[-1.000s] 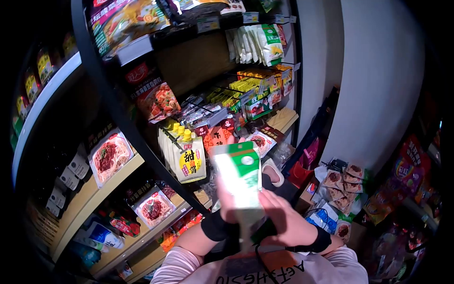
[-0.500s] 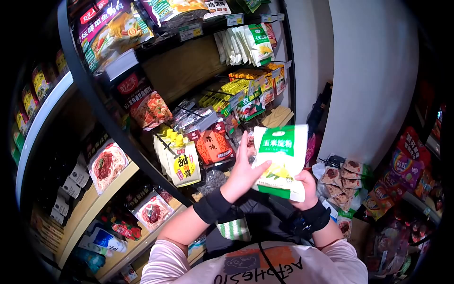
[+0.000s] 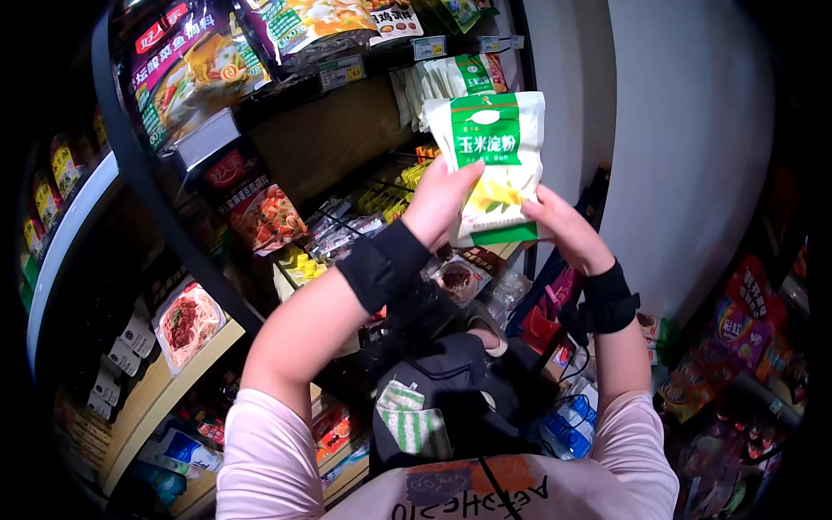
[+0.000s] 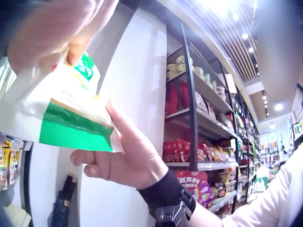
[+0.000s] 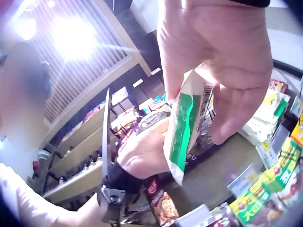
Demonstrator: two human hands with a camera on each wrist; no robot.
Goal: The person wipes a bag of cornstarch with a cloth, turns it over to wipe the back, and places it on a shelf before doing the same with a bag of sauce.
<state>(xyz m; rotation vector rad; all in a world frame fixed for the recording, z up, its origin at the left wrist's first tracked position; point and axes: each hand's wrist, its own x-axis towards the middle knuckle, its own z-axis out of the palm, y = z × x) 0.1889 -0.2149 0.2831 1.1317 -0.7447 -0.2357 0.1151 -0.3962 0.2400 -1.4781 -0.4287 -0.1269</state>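
The left hand and right hand pinch the left and right edges of the upright cornstarch packet, whose long axis runs far, toward the hanging row of matching packets, though the gap between is hard to judge.

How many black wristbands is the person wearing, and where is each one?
2: one black wristband just behind the left hand, another black wristband just behind the right hand. Both hands hold the green-and-white packet. Neither wristband is hidden.
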